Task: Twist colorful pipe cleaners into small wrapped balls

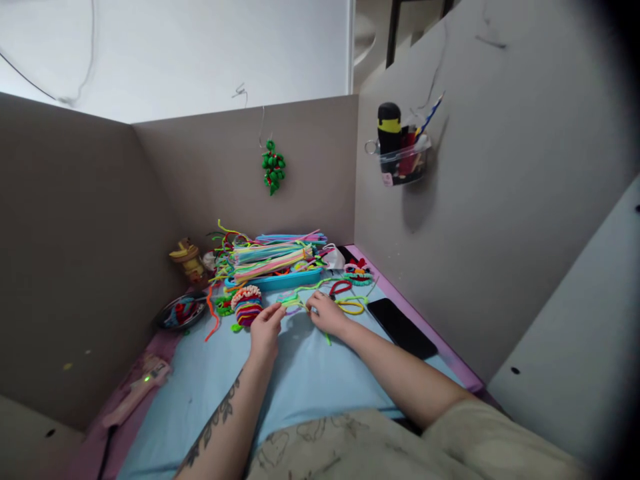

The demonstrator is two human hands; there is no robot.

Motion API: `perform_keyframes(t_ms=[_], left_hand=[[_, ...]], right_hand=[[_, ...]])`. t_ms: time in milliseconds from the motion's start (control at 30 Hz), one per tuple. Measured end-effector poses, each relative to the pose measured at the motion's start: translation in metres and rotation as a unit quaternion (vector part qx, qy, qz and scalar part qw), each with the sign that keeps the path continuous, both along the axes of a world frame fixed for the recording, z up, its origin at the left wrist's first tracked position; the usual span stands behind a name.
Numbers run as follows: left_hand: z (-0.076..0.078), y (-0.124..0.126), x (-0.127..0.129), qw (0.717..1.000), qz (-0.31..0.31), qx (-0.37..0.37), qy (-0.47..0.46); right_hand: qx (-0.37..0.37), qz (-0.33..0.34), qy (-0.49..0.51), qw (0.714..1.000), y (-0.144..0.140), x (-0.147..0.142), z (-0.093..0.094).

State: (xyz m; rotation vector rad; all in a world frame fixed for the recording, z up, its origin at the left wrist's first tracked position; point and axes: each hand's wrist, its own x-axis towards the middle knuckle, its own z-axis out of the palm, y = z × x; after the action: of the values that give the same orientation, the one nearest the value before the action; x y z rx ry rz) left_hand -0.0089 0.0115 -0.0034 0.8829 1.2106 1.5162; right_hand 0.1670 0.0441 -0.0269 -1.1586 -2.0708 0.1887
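Just above the table's middle, my left hand [267, 328] pinches the near end of a light green and yellow pipe cleaner piece [291, 302]. My right hand [324, 312] is closed at the other side of that piece, its fingertips bent down and partly hidden. A green strand shows below the right wrist. Left of my left hand stands a striped, multicoloured pipe cleaner bundle [249, 307]. Close to my right hand lie a yellow loop [353, 307] and a red loop [341, 287].
Behind my hands, a blue tray [280, 283] sits under heaped pipe cleaners [270, 257]. A black phone [403, 328] lies right, a pink glue gun [140, 387] left, near a metal bowl [180, 312]. Grey panels enclose the table; a clear tool cup [404, 167] hangs on the right one.
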Motion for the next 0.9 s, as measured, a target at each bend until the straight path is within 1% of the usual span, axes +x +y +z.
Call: perform_keyframes(t_ms=[100,200,267,367,433,567,633,667,700,733,800,900], left_hand=[[0.002,0.000,-0.002,1.000,-0.003,0.003,-0.022],[0.002,0.001,-0.003,0.999,-0.009,-0.007,-0.030],[0.001,0.000,-0.003,0.999,-0.017,-0.019,-0.024],[0.000,0.000,-0.002,0.999,-0.028,-0.023,-0.015],[0.000,0.001,-0.003,0.999,-0.032,-0.019,-0.013],[0.000,0.000,-0.003,0.999,-0.031,-0.023,-0.007],[0.002,-0.001,-0.003,0.999,-0.035,-0.026,-0.011],[0.003,-0.001,-0.002,0.999,-0.039,-0.025,-0.015],[0.004,-0.002,-0.001,0.999,-0.044,-0.024,-0.019],[0.005,-0.003,-0.001,0.998,-0.049,-0.021,-0.024],[0.007,-0.004,0.001,0.997,-0.063,-0.016,-0.033],[0.007,-0.006,0.004,0.996,-0.081,-0.006,-0.039]], right_hand=[[0.025,-0.014,0.071,0.997,0.001,0.001,0.004],[0.050,-0.041,0.169,0.984,-0.001,0.004,0.012],[0.050,-0.044,0.212,0.975,-0.006,0.005,0.019],[0.049,-0.018,0.247,0.968,-0.018,0.004,0.029],[0.063,0.008,0.255,0.965,-0.027,0.002,0.033],[0.079,0.038,0.273,0.958,-0.035,0.001,0.037],[0.061,0.041,0.296,0.952,-0.033,0.001,0.035],[0.040,0.038,0.321,0.946,-0.030,0.001,0.034],[0.013,0.034,0.353,0.935,-0.027,0.000,0.032],[-0.023,0.029,0.399,0.916,-0.023,-0.002,0.030],[-0.094,0.036,0.506,0.857,-0.016,-0.006,0.025],[-0.174,0.051,0.614,0.768,-0.009,-0.013,0.021]])
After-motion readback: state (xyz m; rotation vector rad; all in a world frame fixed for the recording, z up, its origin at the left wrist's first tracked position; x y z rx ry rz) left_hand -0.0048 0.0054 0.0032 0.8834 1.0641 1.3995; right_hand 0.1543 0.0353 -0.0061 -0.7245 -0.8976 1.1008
